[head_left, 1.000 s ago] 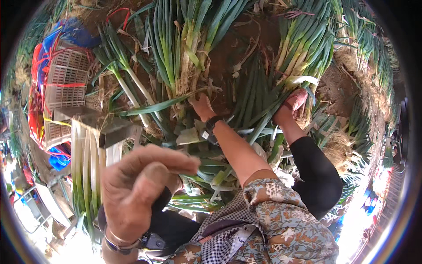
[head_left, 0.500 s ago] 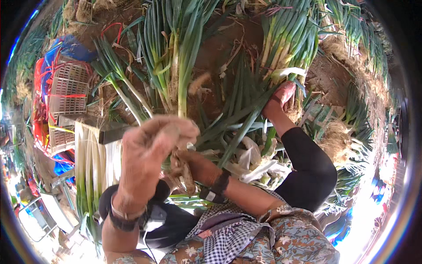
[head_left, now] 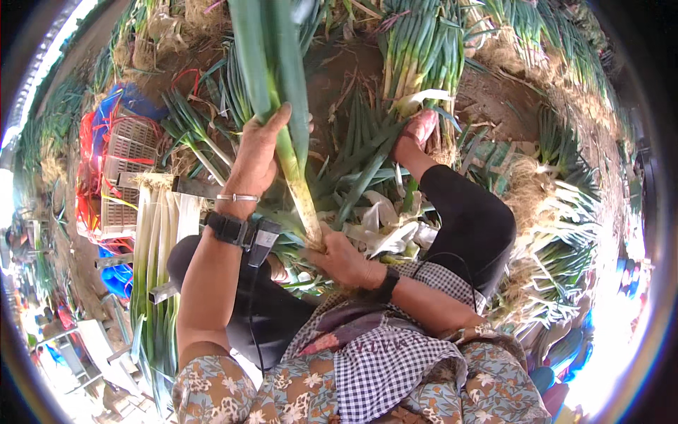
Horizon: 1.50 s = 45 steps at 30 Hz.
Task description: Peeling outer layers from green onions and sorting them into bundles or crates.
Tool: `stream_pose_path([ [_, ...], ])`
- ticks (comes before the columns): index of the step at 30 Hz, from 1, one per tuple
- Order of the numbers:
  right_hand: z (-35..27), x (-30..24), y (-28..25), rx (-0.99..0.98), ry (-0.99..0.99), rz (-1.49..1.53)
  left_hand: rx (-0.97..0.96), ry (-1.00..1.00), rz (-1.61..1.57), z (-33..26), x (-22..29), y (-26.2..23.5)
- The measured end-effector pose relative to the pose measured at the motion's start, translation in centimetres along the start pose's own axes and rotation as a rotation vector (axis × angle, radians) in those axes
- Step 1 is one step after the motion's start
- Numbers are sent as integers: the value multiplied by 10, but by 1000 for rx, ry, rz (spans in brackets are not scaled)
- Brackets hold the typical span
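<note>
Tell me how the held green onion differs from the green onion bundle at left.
The held green onion points its leaves toward the picture's top; the green onion bundle points its toward the bottom. The held green onion's stem looks yellowish and stained; the bundle's stems look paler and cleaner. Both have green leaves.

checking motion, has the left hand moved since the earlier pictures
Yes: the left hand went up the picture, from below the crate to level with it.

- Leek (head_left: pixel 291 155): long, broad dark-green leaves, pale yellow-white shank, brownish marks toward base.
- Held up at two places, mid-length and base; slanted, leaves toward top, base lower right.
- Leaf tips cut off, base end partly covered.
</note>
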State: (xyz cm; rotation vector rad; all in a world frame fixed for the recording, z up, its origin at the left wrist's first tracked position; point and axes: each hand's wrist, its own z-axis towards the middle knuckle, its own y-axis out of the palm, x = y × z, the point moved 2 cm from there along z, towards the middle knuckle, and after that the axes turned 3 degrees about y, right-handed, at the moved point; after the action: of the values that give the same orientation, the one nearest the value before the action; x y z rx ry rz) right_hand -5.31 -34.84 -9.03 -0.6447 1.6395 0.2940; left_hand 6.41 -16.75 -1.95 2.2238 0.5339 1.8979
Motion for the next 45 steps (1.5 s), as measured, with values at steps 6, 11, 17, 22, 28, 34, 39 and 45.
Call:
stream_pose_path([
  [6, 39, -37, -47, -119, -153, 368, -49, 182, -150, -24, 20, 32],
  [11, 70, -76, -48, -51, -175, 543, 55, 176, -135, -34, 7, 37],
  [17, 83, -70, -36, -135, -25, 768, 15, 109, -60, -40, 13, 24],
  [22, 87, -44, -33, -108, 199, 734, 53, 241, -177, -33, 23, 15],
  [28, 80, -76, -31, -127, -74, 664, 40, 246, -42, -31, 20, 14],
  [34, 90, -58, -38, -164, -53, 671, 45, 157, -78, -32, 8, 14],
  [39, 78, -24, -30, -82, 259, 549, -177, 162, -338, -29, 9, 21],
  [45, 28, 89, -27, -195, 143, -714, -299, 270, -418, -20, 36, 1],
])
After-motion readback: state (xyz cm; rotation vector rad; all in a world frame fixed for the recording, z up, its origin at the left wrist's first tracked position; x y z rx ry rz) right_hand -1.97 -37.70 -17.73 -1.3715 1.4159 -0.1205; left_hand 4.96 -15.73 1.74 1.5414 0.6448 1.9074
